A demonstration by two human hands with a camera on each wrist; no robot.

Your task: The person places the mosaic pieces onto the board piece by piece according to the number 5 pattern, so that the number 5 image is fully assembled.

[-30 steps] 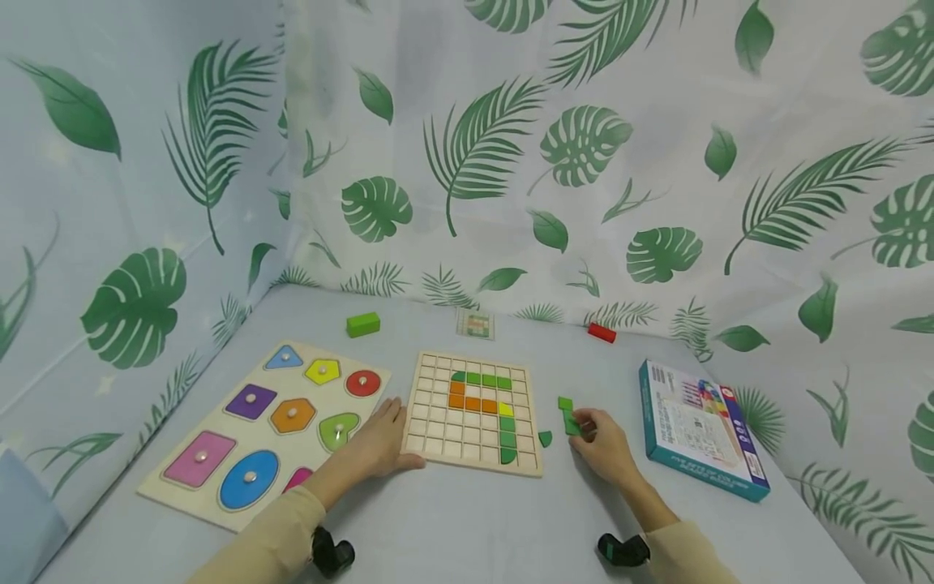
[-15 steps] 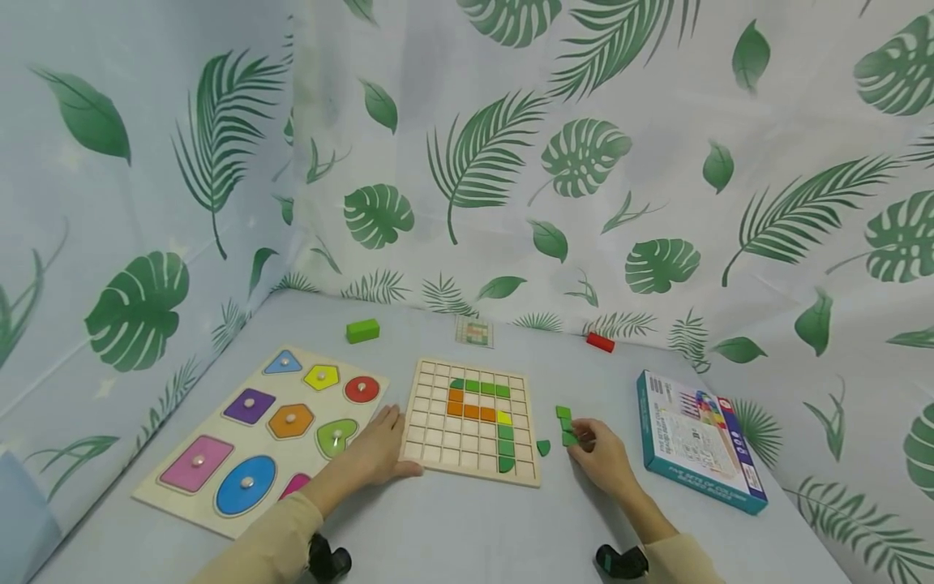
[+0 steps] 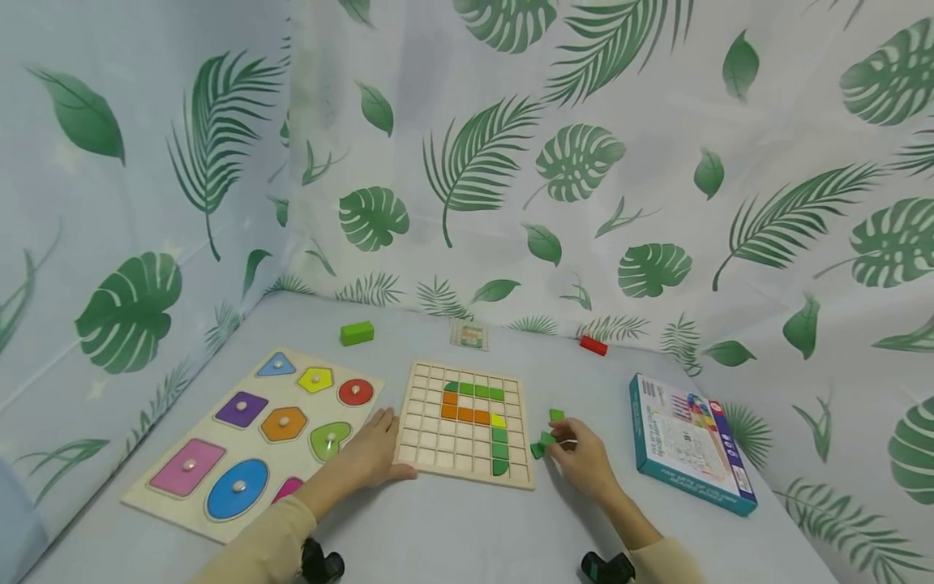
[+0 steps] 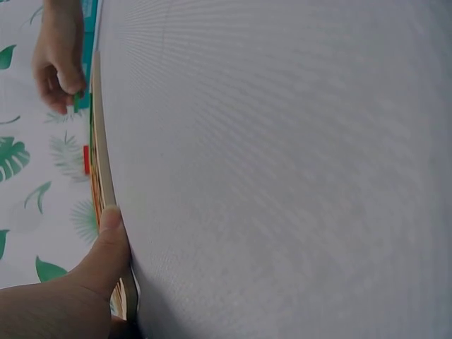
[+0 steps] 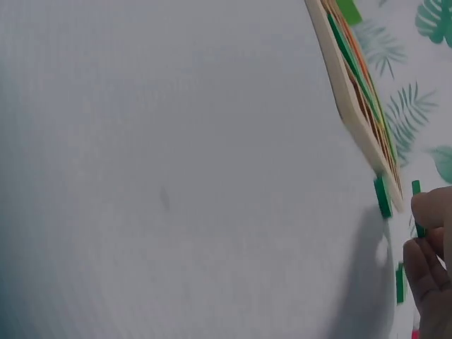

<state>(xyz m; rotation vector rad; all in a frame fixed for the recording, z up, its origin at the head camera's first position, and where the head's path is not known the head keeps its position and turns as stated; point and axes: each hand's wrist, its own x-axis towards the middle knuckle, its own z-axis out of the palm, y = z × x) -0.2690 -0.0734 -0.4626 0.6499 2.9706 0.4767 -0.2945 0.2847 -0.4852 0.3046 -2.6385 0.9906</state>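
My right hand (image 3: 584,458) pinches a small green tile (image 3: 546,438) between thumb and fingers, just above the table. In the right wrist view this tile (image 5: 416,187) is seen edge-on at the fingertips. Below it, by the board's right edge, lies a rounded green tile (image 3: 537,451). Another green tile (image 3: 557,414) lies beyond the fingers. The wooden grid board (image 3: 438,444) carries green, orange and yellow tiles in a bent path. My left hand (image 3: 370,451) rests at the board's left side, fingers extended, thumb (image 4: 109,229) against its near edge.
Left of the board lies a knob puzzle (image 3: 175,507) with coloured shapes. A green block (image 3: 357,333), a patterned card (image 3: 469,335) and a red block (image 3: 593,346) are at the back. To the right is a teal-edged box (image 3: 689,442).
My right hand has taken a green tile from the group on the right and moved it left, towards the rounded tile. The left hand stays at the board. The head view has shifted slightly.
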